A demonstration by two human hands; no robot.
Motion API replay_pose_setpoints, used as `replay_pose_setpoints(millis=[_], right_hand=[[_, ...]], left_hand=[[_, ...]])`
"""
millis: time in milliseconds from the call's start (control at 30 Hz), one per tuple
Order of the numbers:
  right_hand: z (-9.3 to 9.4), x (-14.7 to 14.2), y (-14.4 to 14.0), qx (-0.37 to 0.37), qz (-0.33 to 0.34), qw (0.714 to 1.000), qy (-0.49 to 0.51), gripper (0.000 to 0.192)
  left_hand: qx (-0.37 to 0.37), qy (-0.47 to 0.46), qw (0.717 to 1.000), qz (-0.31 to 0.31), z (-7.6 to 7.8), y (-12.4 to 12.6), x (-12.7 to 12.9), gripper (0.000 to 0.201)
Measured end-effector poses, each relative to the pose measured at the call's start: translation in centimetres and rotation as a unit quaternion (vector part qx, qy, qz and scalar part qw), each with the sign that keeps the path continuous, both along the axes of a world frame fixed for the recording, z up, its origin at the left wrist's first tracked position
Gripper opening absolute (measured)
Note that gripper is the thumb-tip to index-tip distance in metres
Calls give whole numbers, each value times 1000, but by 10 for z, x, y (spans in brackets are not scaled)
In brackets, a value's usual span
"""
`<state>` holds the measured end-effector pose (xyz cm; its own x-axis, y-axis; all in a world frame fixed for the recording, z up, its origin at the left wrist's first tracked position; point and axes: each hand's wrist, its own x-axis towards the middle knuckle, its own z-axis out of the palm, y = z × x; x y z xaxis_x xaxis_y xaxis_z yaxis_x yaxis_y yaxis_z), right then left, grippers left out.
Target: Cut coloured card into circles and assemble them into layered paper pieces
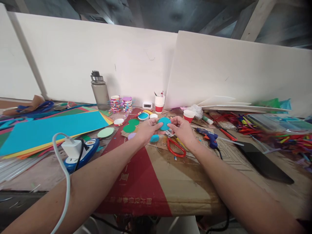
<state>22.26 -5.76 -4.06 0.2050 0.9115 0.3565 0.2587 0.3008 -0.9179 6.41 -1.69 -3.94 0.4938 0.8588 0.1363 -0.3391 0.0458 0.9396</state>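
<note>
Between my two hands a blue paper circle (164,123) is held up above the cardboard. My left hand (148,130) pinches its left edge with thumb and finger. The right edge is pinched by my right hand (180,129). Just below lie red-handled scissors (175,148), their blades partly hidden by my right hand. Another blue circle (154,138) rests under my hands. Green paper circles (131,126) and a lilac circle (132,136) lie to the left of my left hand. Behind them sits a round piece with a blue top (143,116).
A power strip (83,152) with a charger and cable stands at left, near coloured paper sheets (56,130). A bottle (99,91), stacked cups (160,104) and a small clock (147,105) stand behind. At right are a glue gun (211,139), a phone (264,162) and a plastic box (280,123).
</note>
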Motion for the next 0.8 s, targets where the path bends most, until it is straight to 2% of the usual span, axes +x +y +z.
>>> replay_pose_setpoints(millis=[300, 433, 567, 667, 800], right_hand=[[-1, -2, -1, 19, 22, 1000, -11, 24], [-2, 0, 0, 24, -3, 999, -27, 20], [-2, 0, 1, 4, 8, 1000, -3, 24], [-3, 0, 2, 1, 30, 1000, 6, 29], [-4, 0, 0, 5, 32, 999, -10, 27]], left_hand=[[14, -29, 999, -4, -1, -4, 1, 24], [37, 31, 999, 1, -2, -2, 0, 29], [50, 86, 995, 6, -2, 0, 0, 28], [38, 69, 997, 13, -1, -1, 2, 25], [35, 52, 998, 13, 0, -2, 4, 26]])
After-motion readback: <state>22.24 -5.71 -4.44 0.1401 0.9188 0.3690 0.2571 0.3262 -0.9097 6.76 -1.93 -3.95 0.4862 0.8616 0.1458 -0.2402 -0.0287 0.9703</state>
